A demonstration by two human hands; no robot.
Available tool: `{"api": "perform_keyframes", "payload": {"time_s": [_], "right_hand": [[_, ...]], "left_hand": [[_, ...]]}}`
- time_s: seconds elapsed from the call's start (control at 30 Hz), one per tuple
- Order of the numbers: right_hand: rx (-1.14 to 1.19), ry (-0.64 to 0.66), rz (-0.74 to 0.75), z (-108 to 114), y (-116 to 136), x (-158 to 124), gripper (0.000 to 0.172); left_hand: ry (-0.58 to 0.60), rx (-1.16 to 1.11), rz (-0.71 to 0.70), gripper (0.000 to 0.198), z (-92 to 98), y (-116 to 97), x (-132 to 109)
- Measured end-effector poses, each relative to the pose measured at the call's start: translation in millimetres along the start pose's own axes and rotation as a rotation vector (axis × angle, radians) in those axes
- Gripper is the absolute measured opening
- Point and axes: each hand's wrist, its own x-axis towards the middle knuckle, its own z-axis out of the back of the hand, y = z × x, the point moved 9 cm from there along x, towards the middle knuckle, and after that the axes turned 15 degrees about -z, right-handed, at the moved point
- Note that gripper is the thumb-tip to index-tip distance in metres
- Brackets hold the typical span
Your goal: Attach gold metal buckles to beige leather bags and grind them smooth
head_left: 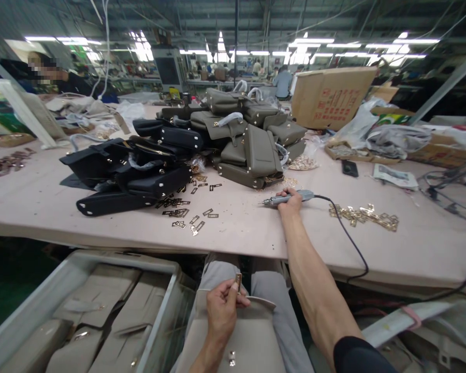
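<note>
Have a beige bag closest, laid across the lap over grey trousers, with a small metal clasp low on its front. Hold a small brass-toned plate in the left hand, just above the bag's far edge, pinched upright between thumb and forefinger, with the remaining fingers curled beneath. Reach out over the pale table with the right hand, fingers closed around a grey electric screwdriver, bit pointing left and low over the surface; cannot tell tip contact from this angle. Trace a dark cable from the tool's rear, looping toward the table's near edge. See loose dark plates scattered left of the tool, in front of heaped black bags, and olive-grey bags piled beyond. Find gold-coloured pieces clustered to the right of the cable, with a black phone and a printed sheet farther back, near a large cardboard box. Note a pale crate below the table at left, packed with more beige bags, and a blue-clad person far behind.
</note>
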Motion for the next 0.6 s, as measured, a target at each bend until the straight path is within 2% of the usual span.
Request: {"api": "perform_keyframes", "payload": {"time_s": [0.3, 0.6], "right_hand": [[0.004, 0.03, -0.037, -3, -20, -2, 0.021], [0.006, 0.025, -0.037, -5, -20, -3, 0.02]], "left_hand": [[0.033, 0.018, -0.001, 0.047, -8.6, 1, 5], [0.024, 0.012, 0.01, 0.049, -8.2, 4, 4]]}}
